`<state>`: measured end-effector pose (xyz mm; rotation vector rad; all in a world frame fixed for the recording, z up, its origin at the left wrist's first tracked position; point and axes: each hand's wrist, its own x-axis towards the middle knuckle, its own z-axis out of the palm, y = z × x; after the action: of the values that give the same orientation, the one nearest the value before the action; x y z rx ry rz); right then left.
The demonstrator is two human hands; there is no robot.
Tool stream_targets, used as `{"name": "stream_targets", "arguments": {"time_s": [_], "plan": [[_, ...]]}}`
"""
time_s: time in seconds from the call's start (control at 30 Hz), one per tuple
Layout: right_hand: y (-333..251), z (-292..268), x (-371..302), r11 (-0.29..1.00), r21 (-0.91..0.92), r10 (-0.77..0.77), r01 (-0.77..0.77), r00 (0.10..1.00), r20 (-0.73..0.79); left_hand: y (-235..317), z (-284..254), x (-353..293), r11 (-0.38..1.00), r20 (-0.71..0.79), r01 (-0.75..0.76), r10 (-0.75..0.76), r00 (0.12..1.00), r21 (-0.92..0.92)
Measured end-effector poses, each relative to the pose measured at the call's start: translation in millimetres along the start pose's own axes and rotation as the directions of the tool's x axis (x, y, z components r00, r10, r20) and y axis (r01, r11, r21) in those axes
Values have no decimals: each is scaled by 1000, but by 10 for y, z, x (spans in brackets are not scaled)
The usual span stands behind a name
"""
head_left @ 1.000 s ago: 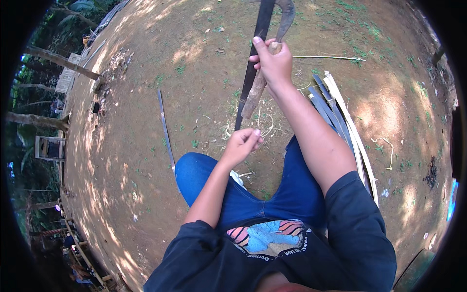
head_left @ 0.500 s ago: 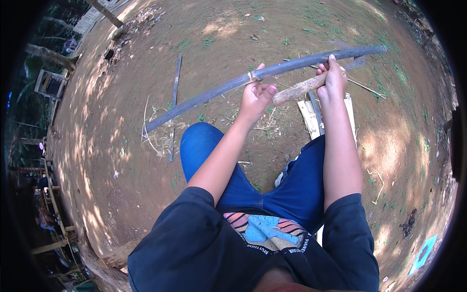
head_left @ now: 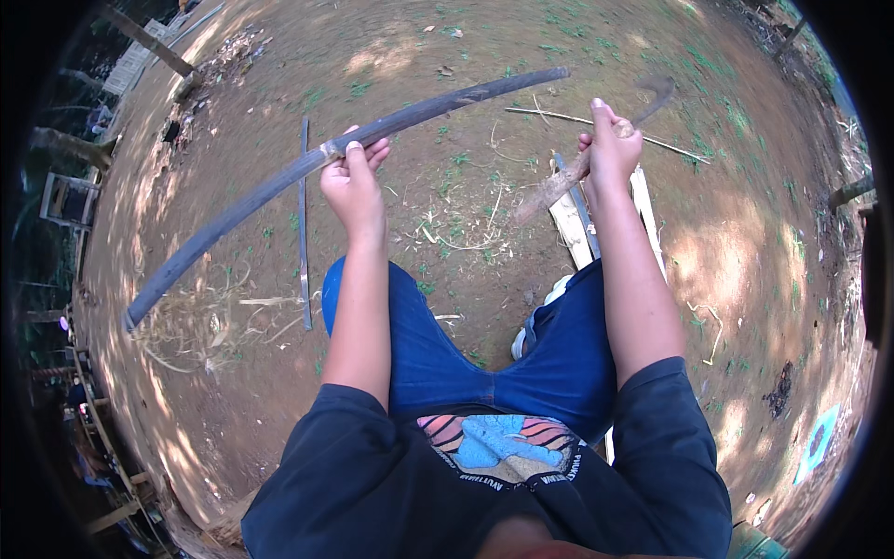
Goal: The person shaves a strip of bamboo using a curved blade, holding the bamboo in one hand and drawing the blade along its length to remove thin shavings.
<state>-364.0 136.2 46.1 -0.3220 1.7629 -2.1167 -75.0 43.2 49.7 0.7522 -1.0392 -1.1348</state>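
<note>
From the head view, the left hand point(head_left: 352, 182) grips a long dark curved bamboo strip point(head_left: 307, 168) near its middle, fingers wrapped round it, above bare brown dirt ground point(head_left: 233, 391). The right hand point(head_left: 610, 149) is closed on a hooked wooden-handled knife point(head_left: 596, 154). Pale split slats point(head_left: 570, 228) lie beside the right knee. Half a second ago knife and strip touched; now they are apart.

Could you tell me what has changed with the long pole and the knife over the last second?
The long dark pole, upright a second ago, has swung down to lie crosswise, its far end to the right. The left hand has moved up and now grips it mid-length. The right hand let go of the pole and holds only the curved knife. The person stays seated, pale slats beside the right leg.
</note>
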Motion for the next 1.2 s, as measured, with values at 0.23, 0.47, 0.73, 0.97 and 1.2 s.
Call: {"name": "stream_targets", "arguments": {"time_s": [0.23,0.47,0.73,0.97,1.2], "plan": [[134,194,-545,921,-282,-17,268,752,659,574,-5,47,972,235,23,-80,969,234],[278,285,-845,847,-453,163,279,675,720,666,-6,35,936,367,76,-208,907,343],[347,243,-839,890,-375,158,258,598,786,1226,-193,743,984,363,-137,170,916,-115],[278,106,-661,799,-562,320,214,640,699,1304,-592,1572,804,108,-90,188,976,-587],[351,-81,-293,723,-651,290,232,754,590,728,-2270,2233,921,-428,-173,7,904,-349]]}}
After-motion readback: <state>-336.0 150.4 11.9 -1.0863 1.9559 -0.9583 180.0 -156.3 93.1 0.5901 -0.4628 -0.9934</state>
